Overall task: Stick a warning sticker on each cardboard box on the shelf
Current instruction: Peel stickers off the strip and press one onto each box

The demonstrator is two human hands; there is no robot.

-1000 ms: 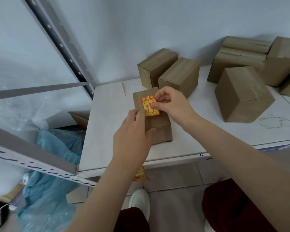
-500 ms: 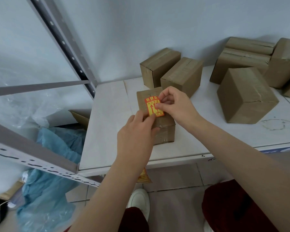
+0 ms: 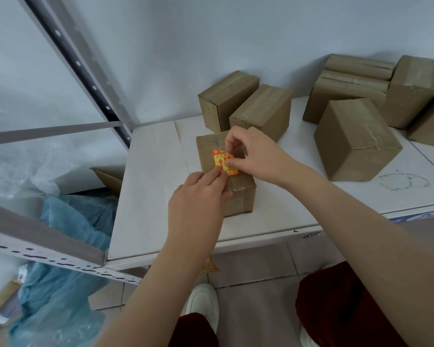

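A small taped cardboard box [image 3: 241, 196] sits near the front of the white shelf [image 3: 150, 196]. A red and yellow warning sticker [image 3: 219, 160] lies on its top face. My right hand [image 3: 256, 154] pinches the sticker's right edge between thumb and forefinger. My left hand [image 3: 198, 196] grips the box's near left corner, its fingertips touching the sticker's lower edge. Part of the sticker is hidden under my fingers.
Two more boxes [image 3: 261, 111] stand just behind, a larger box [image 3: 356, 141] to the right, and several stacked at the back right [image 3: 348, 81]. A slanted metal shelf post [image 3: 85, 71] rises at left. Blue plastic sheeting [image 3: 68, 246] lies on the floor below.
The sticker has come down lower onto the box top, and both hands have shifted slightly with it. My left fingers now reach its lower edge.
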